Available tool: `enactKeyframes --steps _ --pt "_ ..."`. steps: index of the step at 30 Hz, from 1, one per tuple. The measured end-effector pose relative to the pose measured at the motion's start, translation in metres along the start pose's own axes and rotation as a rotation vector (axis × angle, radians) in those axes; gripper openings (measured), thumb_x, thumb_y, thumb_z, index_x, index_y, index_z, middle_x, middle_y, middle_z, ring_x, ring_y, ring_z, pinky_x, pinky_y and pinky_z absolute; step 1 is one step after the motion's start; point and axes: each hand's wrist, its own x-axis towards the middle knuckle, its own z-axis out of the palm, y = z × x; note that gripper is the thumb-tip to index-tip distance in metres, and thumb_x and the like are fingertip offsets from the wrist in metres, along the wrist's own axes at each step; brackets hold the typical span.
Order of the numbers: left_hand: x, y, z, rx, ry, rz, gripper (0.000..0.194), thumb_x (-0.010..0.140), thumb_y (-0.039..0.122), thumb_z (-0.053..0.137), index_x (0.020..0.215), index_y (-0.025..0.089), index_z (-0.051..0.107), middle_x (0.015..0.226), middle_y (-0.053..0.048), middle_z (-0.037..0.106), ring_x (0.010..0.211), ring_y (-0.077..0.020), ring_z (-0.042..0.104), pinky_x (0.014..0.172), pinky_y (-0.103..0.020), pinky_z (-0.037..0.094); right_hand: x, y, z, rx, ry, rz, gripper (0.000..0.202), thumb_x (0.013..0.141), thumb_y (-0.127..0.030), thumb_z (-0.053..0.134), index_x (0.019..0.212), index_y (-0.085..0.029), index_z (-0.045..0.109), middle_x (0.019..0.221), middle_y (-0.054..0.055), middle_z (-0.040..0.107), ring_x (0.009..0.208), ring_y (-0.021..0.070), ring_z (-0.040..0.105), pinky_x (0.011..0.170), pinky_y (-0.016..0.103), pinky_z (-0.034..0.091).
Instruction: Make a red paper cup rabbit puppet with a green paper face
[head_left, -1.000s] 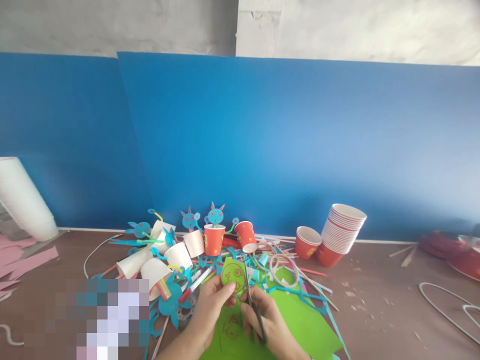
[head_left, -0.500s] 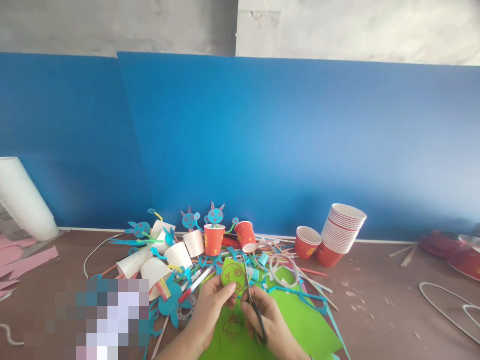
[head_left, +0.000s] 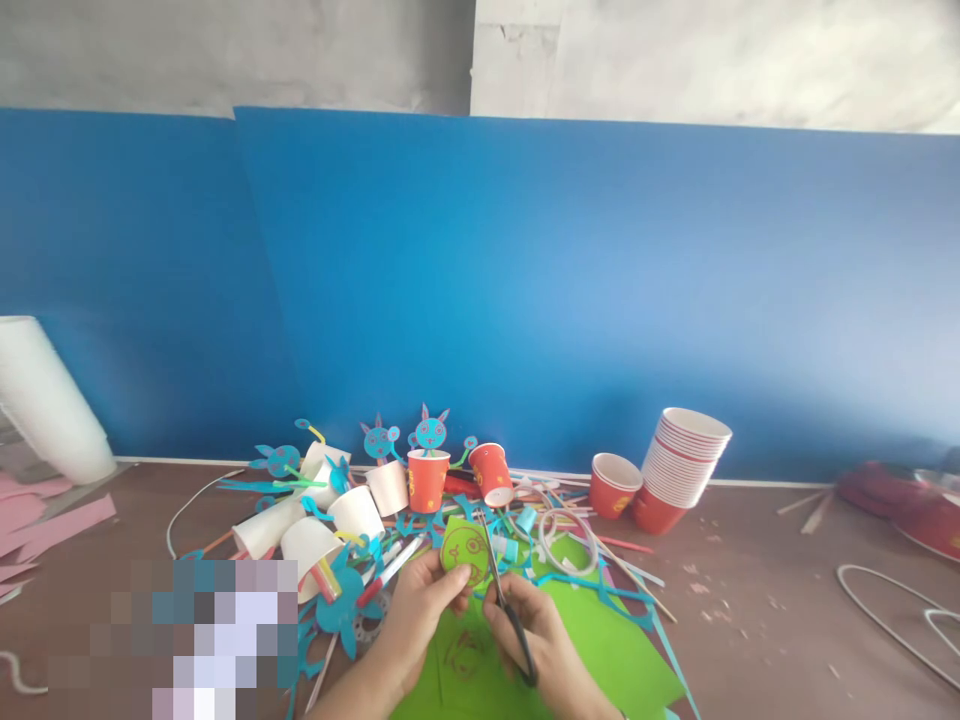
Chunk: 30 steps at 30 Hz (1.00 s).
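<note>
The left hand (head_left: 420,608) is pinching a green piece (head_left: 454,546) between its fingers (head_left: 450,584), holding it above the green sheet (head_left: 600,645) on the bench (head_left: 757,640). The right hand (head_left: 545,632) is gripping scissors (head_left: 519,637), whose blades are running along the piece's right edge.

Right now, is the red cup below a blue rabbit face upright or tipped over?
Upright: the red cup has its wider, rimmed end on top, just under the blue rabbit face.

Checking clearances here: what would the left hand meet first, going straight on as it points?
Probably the scissors, at the edge of the green paper the left hand holds; depth unclear.
</note>
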Motion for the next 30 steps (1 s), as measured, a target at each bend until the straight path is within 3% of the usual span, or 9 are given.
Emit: enactKeyframes --steps 5,15,22,30 --pt "0.0023 0.0012 -0.0028 0.077 -0.027 0.01 0.024 0.067 0.036 0.073 0.073 0.013 0.067 0.06 0.0 0.061 0.054 -0.0118 0.05 0.055 -0.023 0.039 0.0001 -0.0013 -0.001 0.014 -0.011 0.018 0.041 0.072 -0.055 0.068 0.076 -0.018 0.05 0.049 -0.009 0.042 0.036 0.0048 0.038 0.034 0.015 0.032" --pt "0.0088 -0.0031 -0.0064 0.12 -0.016 0.019 0.027 0.065 0.04 0.072 0.068 0.014 0.065 0.059 -0.001 0.061 0.053 -0.0125 0.05 0.054 -0.024 0.039 0.0016 0.0005 -0.0012 -0.024 0.007 0.033 0.043 0.07 -0.056 0.069 0.073 -0.018 0.049 0.044 -0.011 0.038 0.03 0.003 0.033 0.03 0.014 0.025" --pt "0.0064 -0.0006 -0.0063 0.127 -0.055 0.014 0.023 0.067 0.036 0.071 0.067 0.014 0.065 0.058 0.0 0.06 0.053 -0.0127 0.049 0.054 -0.024 0.038 0.0031 0.0021 -0.0029 -0.015 -0.02 0.036 0.049 0.068 -0.064 0.066 0.074 -0.018 0.05 0.042 -0.01 0.042 0.031 0.0048 0.038 0.03 0.014 0.026" --pt "0.0074 0.0016 -0.0062 0.132 -0.055 -0.001 0.025 0.065 0.037 0.071 0.065 0.014 0.064 0.057 0.001 0.058 0.053 -0.0126 0.048 0.054 -0.024 0.038 0.0045 -0.0004 -0.004 -0.011 0.002 0.047 0.047 0.065 -0.059 0.071 0.071 -0.018 0.05 0.041 -0.011 0.039 0.029 0.0031 0.032 0.029 0.014 0.024"
